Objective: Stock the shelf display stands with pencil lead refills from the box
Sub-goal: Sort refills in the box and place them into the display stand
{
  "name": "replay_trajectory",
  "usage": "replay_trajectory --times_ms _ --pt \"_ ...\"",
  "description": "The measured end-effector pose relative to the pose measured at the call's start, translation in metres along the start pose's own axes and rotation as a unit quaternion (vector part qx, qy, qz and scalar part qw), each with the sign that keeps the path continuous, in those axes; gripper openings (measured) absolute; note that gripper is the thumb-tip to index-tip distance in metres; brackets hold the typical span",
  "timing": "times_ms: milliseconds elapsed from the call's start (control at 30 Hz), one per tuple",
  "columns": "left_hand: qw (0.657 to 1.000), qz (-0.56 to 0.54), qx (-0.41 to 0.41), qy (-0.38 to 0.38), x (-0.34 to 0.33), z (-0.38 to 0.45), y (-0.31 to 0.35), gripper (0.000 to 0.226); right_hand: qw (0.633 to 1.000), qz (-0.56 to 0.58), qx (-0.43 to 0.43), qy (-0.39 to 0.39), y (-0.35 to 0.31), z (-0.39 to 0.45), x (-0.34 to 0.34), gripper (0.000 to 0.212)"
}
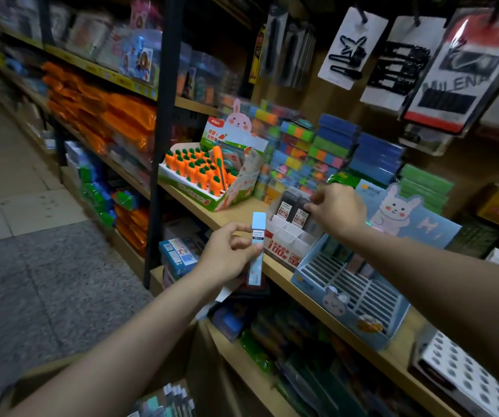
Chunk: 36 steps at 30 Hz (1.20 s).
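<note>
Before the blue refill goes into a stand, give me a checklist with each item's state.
1. Left hand grips the blue refill tube: ok.
2. Right hand free of the dark refills: not ok, fingers pinch one.
3. Blue bunny stand has empty slots: ok.
4. White stand has empty cells: ok.
5. Tube label matches a stand: cannot tell.

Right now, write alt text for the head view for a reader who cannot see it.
At a stationery shelf, the left hand holds a light blue refill upright while the right hand pinches a dark refill in the white stand. A blue stand with mostly empty slots sits beside it, carrot erasers further left.
</note>
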<state>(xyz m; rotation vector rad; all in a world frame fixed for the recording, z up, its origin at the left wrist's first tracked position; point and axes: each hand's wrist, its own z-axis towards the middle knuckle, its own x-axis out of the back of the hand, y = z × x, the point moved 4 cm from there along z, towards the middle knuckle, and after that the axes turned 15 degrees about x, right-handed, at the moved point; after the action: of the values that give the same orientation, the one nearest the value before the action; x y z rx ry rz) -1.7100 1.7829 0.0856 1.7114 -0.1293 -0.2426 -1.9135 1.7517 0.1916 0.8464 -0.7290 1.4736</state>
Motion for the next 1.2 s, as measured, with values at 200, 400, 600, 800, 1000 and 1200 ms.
replay_trajectory --times_ms 200,400,600,800,1000,1200 --pt "1.000 0.011 -0.002 -0.003 -0.011 -0.003 -0.002 0.028 0.996 0.048 0.031 0.061 0.001 -0.011 0.015 0.028" --pt "0.998 0.020 -0.031 -0.042 -0.043 -0.011 -0.002 0.023 0.890 0.443 -0.083 -0.065 0.004 -0.076 0.039 0.018" --pt "0.991 0.049 -0.058 -0.111 -0.084 -0.030 -0.009 0.018 0.855 0.509 -0.102 -0.021 0.001 -0.134 0.049 0.027" --pt "0.987 0.064 -0.081 -0.126 -0.104 -0.044 -0.007 0.020 0.909 0.412 -0.055 -0.020 0.015 -0.142 0.068 0.025" --pt "0.933 0.282 -0.220 -0.039 -0.111 -0.057 0.003 0.028 0.958 0.283 -0.030 0.014 0.054 -0.122 0.103 0.028" --pt "0.776 0.580 -0.235 -0.086 -0.105 -0.048 -0.033 0.061 0.996 0.087 -0.008 0.018 0.094 -0.118 0.108 0.026"
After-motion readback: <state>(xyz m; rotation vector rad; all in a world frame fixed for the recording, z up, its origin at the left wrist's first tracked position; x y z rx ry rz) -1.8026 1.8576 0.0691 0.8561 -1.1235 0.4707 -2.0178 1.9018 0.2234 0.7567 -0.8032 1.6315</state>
